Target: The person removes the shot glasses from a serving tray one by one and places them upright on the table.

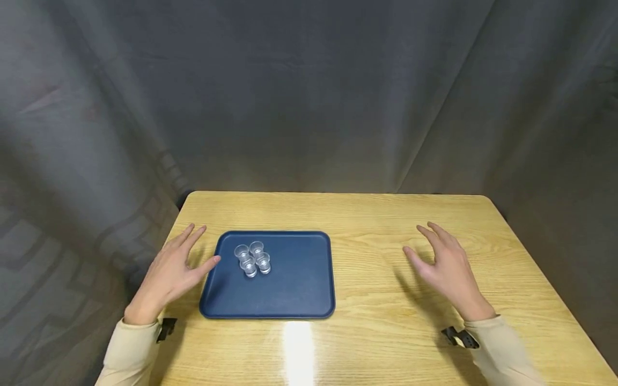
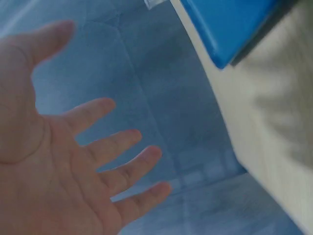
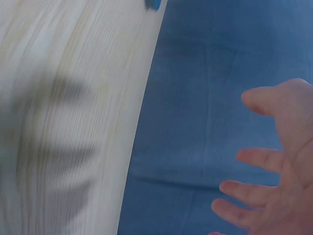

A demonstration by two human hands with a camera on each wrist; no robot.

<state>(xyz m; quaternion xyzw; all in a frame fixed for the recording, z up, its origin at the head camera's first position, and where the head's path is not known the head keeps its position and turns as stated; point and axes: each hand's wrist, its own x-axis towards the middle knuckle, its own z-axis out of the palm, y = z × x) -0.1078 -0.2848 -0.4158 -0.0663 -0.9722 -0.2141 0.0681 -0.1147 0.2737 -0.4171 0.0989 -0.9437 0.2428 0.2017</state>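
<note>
Several small clear glasses [image 1: 252, 259] stand close together on the left half of a dark blue tray [image 1: 299, 276]. My left hand [image 1: 174, 273] is above the table at the tray's left side, fingers spread and holding nothing. Its thumb tip appears over the tray's left rim in the head view. In the left wrist view the palm [image 2: 63, 161] faces the camera, with a tray corner [image 2: 220, 44] at the top. Over the right part of the table hovers my right hand [image 1: 446, 265], its fingers apart and nothing in it. The right wrist view shows that hand [image 3: 279, 171] beside its shadow.
A light wooden table [image 1: 376, 332] carries the tray. Dark grey curtains [image 1: 309, 107] hang behind the table and along both sides. A bright reflection lies on the wood in front of the tray. Each wrist wears a small black device over a beige sleeve [image 1: 130, 348].
</note>
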